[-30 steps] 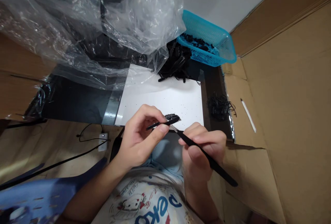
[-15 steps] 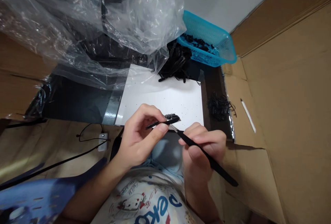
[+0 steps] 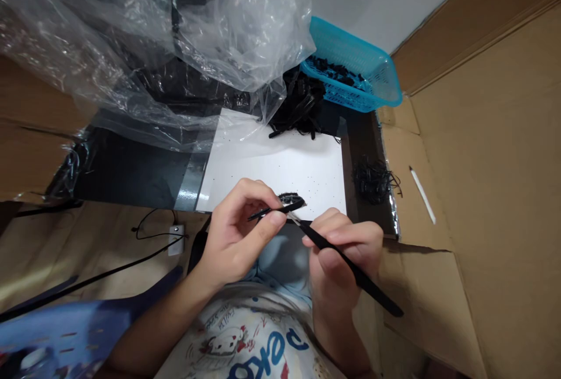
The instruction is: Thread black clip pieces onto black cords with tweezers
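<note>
Presently, the left hand (image 3: 232,236) and right hand (image 3: 342,262) are working together above the near edge of a white sheet (image 3: 280,169). The left fingers (image 3: 267,204) are closed, pinching a slim black strip (image 3: 274,211) that carries a small dark clump (image 3: 290,198) at its far end. The right fingers (image 3: 350,234) are closed around the shank of long black tweezers (image 3: 346,259), whose metal tips (image 3: 294,219) sit just beside the strip's clumped end; whether they grip it cannot be determined. The white sheet is speckled with fine dark bits. Beyond its far edge lies a tangled black bundle (image 3: 298,107), just beside a turquoise plastic basket (image 3: 350,66) holding black pieces. A smaller black tangle (image 3: 374,181) lies to the right of the sheet on a dark surface. Clear plastic sheeting (image 3: 175,28) hangs over the far left. Cardboard (image 3: 482,134) lines the right, with a white stick (image 3: 423,195) resting on it. A black cable (image 3: 100,271) runs across the left to a small white box (image 3: 176,239).
</note>
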`<state>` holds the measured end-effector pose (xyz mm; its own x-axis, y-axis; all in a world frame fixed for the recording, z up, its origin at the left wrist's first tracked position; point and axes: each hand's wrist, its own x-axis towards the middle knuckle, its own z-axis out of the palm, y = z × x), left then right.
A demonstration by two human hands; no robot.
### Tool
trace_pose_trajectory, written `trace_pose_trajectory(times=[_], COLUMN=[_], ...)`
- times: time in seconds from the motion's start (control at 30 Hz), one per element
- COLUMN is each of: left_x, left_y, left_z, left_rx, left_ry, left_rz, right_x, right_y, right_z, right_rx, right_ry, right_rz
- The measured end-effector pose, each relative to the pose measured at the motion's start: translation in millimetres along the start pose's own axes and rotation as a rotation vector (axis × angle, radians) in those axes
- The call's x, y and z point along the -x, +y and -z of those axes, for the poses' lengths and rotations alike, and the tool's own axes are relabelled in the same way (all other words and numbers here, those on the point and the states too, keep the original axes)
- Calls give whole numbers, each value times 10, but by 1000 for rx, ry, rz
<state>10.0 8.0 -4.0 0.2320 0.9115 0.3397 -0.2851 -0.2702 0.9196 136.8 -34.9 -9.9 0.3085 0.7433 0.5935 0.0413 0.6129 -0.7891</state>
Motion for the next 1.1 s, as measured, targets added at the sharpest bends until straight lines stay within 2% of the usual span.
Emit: trace_pose_trajectory(times=[0.47, 0.9, 1.1], left_x=[3, 9, 28], left_y=[-7, -6, -6], left_z=[-9, -18, -3], left_rx=[-8, 8, 19], left_ry=[-5, -17, -32], left_rz=[13, -3, 40], right_x=[19, -8, 0], right_y=[-1, 26, 24], right_z=[39, 3, 12], right_rx=[18, 34, 48], right_ry=[-20, 18, 20], right_rz=[-34, 27, 23])
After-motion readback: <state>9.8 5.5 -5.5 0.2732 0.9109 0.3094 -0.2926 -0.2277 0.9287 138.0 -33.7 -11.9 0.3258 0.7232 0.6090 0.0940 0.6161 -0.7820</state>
